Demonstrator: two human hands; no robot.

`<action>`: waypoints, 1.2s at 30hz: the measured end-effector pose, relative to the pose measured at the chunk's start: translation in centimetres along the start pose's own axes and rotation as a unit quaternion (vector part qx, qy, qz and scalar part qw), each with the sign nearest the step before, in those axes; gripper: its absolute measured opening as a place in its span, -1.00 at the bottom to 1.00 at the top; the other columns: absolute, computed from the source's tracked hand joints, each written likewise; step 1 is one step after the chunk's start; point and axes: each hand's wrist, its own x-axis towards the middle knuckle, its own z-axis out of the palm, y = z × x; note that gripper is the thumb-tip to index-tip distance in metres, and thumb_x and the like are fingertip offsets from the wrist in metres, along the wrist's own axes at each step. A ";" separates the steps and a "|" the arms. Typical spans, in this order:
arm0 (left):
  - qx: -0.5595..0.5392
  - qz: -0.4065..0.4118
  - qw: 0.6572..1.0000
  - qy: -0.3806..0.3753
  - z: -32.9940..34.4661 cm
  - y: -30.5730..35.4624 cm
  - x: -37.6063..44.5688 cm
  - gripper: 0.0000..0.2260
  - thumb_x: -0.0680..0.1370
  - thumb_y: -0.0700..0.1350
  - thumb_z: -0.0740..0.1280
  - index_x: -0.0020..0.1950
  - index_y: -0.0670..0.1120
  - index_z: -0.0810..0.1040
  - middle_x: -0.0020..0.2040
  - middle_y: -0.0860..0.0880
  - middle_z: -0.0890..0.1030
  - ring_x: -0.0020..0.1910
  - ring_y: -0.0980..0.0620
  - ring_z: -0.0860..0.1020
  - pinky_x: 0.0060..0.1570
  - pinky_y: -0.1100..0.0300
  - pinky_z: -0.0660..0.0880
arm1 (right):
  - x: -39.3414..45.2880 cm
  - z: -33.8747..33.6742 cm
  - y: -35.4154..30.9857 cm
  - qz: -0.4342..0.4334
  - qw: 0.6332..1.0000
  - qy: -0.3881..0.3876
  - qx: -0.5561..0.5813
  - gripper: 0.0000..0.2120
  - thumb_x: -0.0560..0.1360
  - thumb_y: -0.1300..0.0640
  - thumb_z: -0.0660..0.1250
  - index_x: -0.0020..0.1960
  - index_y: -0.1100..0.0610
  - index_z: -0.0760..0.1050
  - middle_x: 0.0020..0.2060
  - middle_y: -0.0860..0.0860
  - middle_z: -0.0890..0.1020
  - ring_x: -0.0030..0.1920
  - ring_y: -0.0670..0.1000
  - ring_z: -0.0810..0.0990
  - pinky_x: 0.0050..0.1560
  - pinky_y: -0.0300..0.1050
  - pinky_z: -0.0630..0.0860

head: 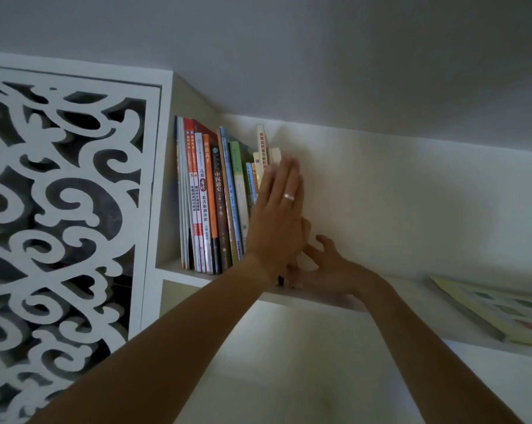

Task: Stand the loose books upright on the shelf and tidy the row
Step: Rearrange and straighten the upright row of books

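A carved screen (59, 209) stands at the left. Right of it, the books (211, 203) stand upright at the shelf's (185, 275) left end. The left hand (278, 215) lies flat, fingers straight, pressing the row's right end; a ring (288, 196) shows. The right hand (322, 264) sits low behind it, fingers spread and relaxed, its grip unclear. A flat book (497, 310) lies far right, cut off.

White fretwork panel (59, 209) at left
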 end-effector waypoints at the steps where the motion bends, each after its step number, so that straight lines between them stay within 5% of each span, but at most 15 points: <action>1: 0.043 -0.004 0.998 -0.047 -0.3 0.2 0.1 -0.42 0.61 -0.01 0.12 0.57 -0.29 0.29 0.66 -0.30 0.06 0.66 -0.24 -0.17 0.61 -0.13 -0.32 | -0.1 -0.2 0.1 0.010 1.000 0.008 -0.016 0.08 0.14 -0.69 0.19 0.56 -0.39 -0.07 0.62 -0.09 -0.14 0.61 0.15 0.03 0.53 0.29 0.13; 4: 0.193 -0.042 0.967 -0.159 -1.1 2.2 0.3 -0.39 0.65 0.09 0.05 0.54 -0.31 0.34 0.63 -0.40 0.04 0.63 -0.35 -0.24 0.61 -0.18 -0.27 | -1.3 0.2 0.8 0.006 1.000 0.011 -0.023 -0.04 0.25 -0.64 0.20 0.56 -0.30 0.12 0.61 -0.07 0.04 0.57 0.13 0.17 0.49 0.27 0.20; 7: 0.254 -0.047 0.937 -0.236 -0.5 5.1 -0.3 -0.46 0.65 0.11 0.08 0.36 -0.26 0.55 0.58 -0.47 0.13 0.60 -0.47 -0.19 0.58 -0.30 -0.26 | -3.0 0.2 2.9 0.021 0.991 0.065 -0.111 -0.25 0.42 -0.52 0.19 0.51 -0.22 0.31 0.63 0.01 0.06 0.60 0.11 0.09 0.53 0.30 0.06; 9: 0.209 0.009 0.929 -0.306 0.1 7.1 -1.2 -0.58 0.65 0.14 0.12 0.17 -0.10 0.66 0.42 -0.33 0.50 0.60 -0.40 0.11 0.49 -0.39 -0.41 | -4.4 -0.9 5.2 0.063 0.981 0.124 -0.134 -0.28 0.45 -0.51 0.15 0.51 -0.22 0.30 0.63 0.02 0.04 0.61 0.10 0.03 0.55 0.29 -0.01; 11: 0.096 0.048 0.929 -0.355 0.8 8.8 -1.8 -0.69 0.67 0.05 0.14 0.11 -0.03 0.64 0.16 -0.12 0.66 0.40 -0.24 0.47 0.48 -0.35 -0.41 | -6.4 -2.5 8.3 0.162 0.950 0.181 -0.198 -0.31 0.49 -0.48 0.11 0.52 -0.17 0.30 0.62 0.09 0.05 0.61 0.14 0.00 0.54 0.31 -0.05; 13: -0.056 0.044 0.925 -0.373 1.7 10.1 -1.7 -0.76 0.66 -0.15 0.15 0.23 -0.06 0.56 0.16 -0.09 0.62 0.26 -0.14 0.57 0.58 -0.22 -0.06 | -8.9 -4.6 11.8 0.312 0.893 0.196 -0.260 -0.24 0.50 -0.48 0.06 0.53 -0.03 0.31 0.59 0.22 0.09 0.59 0.26 0.02 0.51 0.40 -0.04; 15: -0.176 0.018 0.917 -0.357 2.2 11.0 -1.5 -0.73 0.64 -0.20 0.17 0.32 -0.08 0.51 0.25 -0.13 0.57 0.26 -0.16 0.56 0.35 -0.01 0.37 | -11.5 -6.2 14.1 0.419 0.862 0.163 -0.233 -0.08 0.44 -0.56 0.00 0.54 0.06 0.30 0.55 0.28 0.20 0.55 0.34 0.12 0.48 0.44 0.04; 16: -0.221 0.003 0.915 -0.337 2.3 11.4 -1.5 -0.72 0.65 -0.17 0.18 0.33 -0.08 0.51 0.26 -0.14 0.57 0.25 -0.17 0.56 0.21 0.05 0.43 | -12.3 -6.5 14.9 0.428 0.867 0.145 -0.207 -0.01 0.39 -0.61 -0.04 0.54 0.08 0.30 0.53 0.26 0.29 0.52 0.32 0.23 0.47 0.41 0.14; 21: -0.371 -0.015 0.891 -0.260 2.1 13.2 -2.4 -0.70 0.63 -0.15 0.22 0.34 -0.05 0.55 0.21 -0.08 0.58 0.19 -0.09 0.55 0.10 0.11 0.44 | -12.9 -7.0 13.5 0.300 0.921 0.111 -0.223 0.27 0.11 -0.77 -0.28 0.42 0.05 0.45 0.36 0.13 0.54 0.34 0.19 0.51 0.36 0.22 0.39; 24: -0.373 -0.049 0.908 -0.183 2.0 13.1 -2.6 -0.72 0.61 -0.17 0.22 0.28 -0.06 0.57 0.19 -0.05 0.58 0.11 -0.06 0.58 0.00 0.19 0.41 | -13.1 -6.8 11.1 0.210 0.952 0.041 -0.219 0.09 0.24 -0.72 -0.03 0.56 -0.07 0.25 0.54 -0.03 0.35 0.49 0.09 0.35 0.46 0.12 0.29; 27: -0.359 -0.088 0.924 -0.099 1.6 11.6 -2.5 -0.76 0.59 -0.21 0.23 0.21 -0.08 0.58 0.19 -0.04 0.56 -0.01 -0.02 0.58 -0.11 0.26 0.35 | -13.3 -7.2 10.7 0.105 0.981 -0.034 -0.161 0.10 0.15 -0.59 0.40 0.58 -0.26 0.13 0.54 -0.13 0.31 0.48 -0.03 0.36 0.49 0.04 0.31; 29: -0.361 -0.096 0.925 -0.071 1.2 10.6 -2.4 -0.78 0.58 -0.24 0.24 0.18 -0.09 0.58 0.18 -0.03 0.55 -0.12 0.05 0.53 -0.15 0.24 0.37 | -13.1 -6.9 11.4 0.029 0.989 -0.034 -0.141 -0.05 0.24 -0.36 0.56 0.53 -0.30 0.22 0.41 -0.15 0.47 0.31 -0.07 0.51 0.37 -0.06 0.44; 32: -0.377 -0.075 0.923 -0.024 0.4 9.7 -2.5 -0.81 0.55 -0.28 0.24 0.10 -0.12 0.58 0.13 -0.06 0.55 -0.24 0.12 0.38 -0.22 0.16 0.50 | -12.3 -5.9 11.7 -0.050 0.986 0.056 -0.146 -0.40 0.43 -0.01 0.56 0.40 -0.28 0.44 -0.01 -0.22 0.56 0.02 -0.08 0.57 0.12 -0.24 0.48; 36: -0.392 -0.050 0.917 0.054 -1.7 8.3 -2.3 -0.78 0.56 -0.17 0.14 0.10 -0.13 0.54 0.16 -0.07 0.53 -0.17 0.15 0.38 -0.19 0.32 0.35 | -11.4 -5.9 10.1 -0.116 0.974 0.172 -0.095 -0.79 0.58 -0.02 0.38 0.18 -0.26 0.59 -0.09 -0.27 0.66 -0.11 -0.25 0.61 -0.12 -0.40 0.46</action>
